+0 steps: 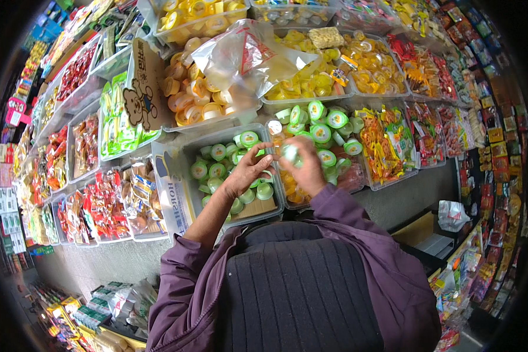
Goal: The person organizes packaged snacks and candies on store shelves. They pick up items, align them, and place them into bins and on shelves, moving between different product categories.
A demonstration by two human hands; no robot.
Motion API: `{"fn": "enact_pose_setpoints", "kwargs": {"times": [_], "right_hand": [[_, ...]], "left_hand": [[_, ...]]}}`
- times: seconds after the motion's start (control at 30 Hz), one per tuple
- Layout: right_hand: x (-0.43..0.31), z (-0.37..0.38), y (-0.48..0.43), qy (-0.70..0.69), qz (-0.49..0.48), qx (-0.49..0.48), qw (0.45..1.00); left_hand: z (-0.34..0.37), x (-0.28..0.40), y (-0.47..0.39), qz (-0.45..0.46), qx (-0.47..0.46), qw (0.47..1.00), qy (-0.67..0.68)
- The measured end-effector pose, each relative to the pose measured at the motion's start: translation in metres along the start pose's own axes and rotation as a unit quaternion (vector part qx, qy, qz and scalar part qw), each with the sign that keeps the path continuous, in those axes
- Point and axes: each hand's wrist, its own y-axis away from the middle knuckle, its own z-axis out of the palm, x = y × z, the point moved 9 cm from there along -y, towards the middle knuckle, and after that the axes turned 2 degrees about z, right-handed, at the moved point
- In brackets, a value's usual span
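My left hand (pixel 251 166) hovers over a clear plastic bin (pixel 271 193) of green-lidded jelly cups (pixel 218 152), its fingers apart and pointing right. Nothing shows in its grasp. Some cups in this bin lie upside down, and bare cardboard (pixel 257 209) shows at its near end. Close by on the right, my right hand (pixel 310 169) holds a pale green cup (pixel 291 154), blurred by motion. It is above a neighbouring bin of orange jelly cups (pixel 294 193). More green-lidded cups (pixel 323 132) are heaped beyond that hand, partly on top of the orange ones.
A clear plastic bag (pixel 255 57) with red print lies over bins of yellow and orange jelly cups behind. A cardboard piece with a bear drawing (pixel 141 88) stands upright at left. Bins of wrapped snacks (pixel 108 204) flank both sides. A white bag (pixel 453 215) sits at right.
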Motion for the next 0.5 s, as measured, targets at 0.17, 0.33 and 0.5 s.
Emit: {"fn": "enact_pose_setpoints", "kwargs": {"times": [0.17,0.33,0.5], "right_hand": [[0.098,-0.095,0.000,0.222,0.240,0.063,0.943],[0.129,-0.081,0.019,0.202,0.230,-0.021,0.952],[0.095,-0.082,0.016,0.253,0.155,0.082,0.951]], "left_hand": [[-0.087,-0.014,0.033,-0.004,0.127,0.792,-0.597],[-0.108,-0.050,0.041,0.017,0.142,0.762,-0.632],[-0.127,-0.061,-0.007,0.004,0.192,0.759,-0.622]]}}
